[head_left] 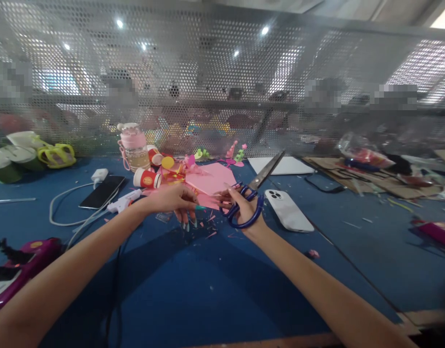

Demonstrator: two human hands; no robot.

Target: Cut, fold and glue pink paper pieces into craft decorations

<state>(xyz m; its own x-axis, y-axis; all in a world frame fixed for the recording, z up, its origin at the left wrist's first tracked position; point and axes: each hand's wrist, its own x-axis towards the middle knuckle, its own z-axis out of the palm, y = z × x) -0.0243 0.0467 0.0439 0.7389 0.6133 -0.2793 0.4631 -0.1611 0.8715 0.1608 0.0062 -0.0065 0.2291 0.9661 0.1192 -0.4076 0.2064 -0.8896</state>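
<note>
My right hand [246, 210] holds blue-handled scissors [246, 218], their metal blades pointing up and to the right. My left hand [177, 202] is bent over the near edge of the pink paper, its fingers curled downward; a small teal piece [200, 208] shows at its fingertips. Between and behind the hands lies a sheet of pink paper [213, 178]. Small pink scraps [211, 235] are scattered on the blue table just in front. A white phone [288, 211] rests to the right of my right hand.
Red paper cups [147, 179] and a pink-lidded bottle [133, 147] stand back left. A black phone [102, 192], cables and a white glue gun [124, 200] lie left. White paper [280, 166] and cardboard [338, 174] lie back right, below a perforated metal screen [208, 63].
</note>
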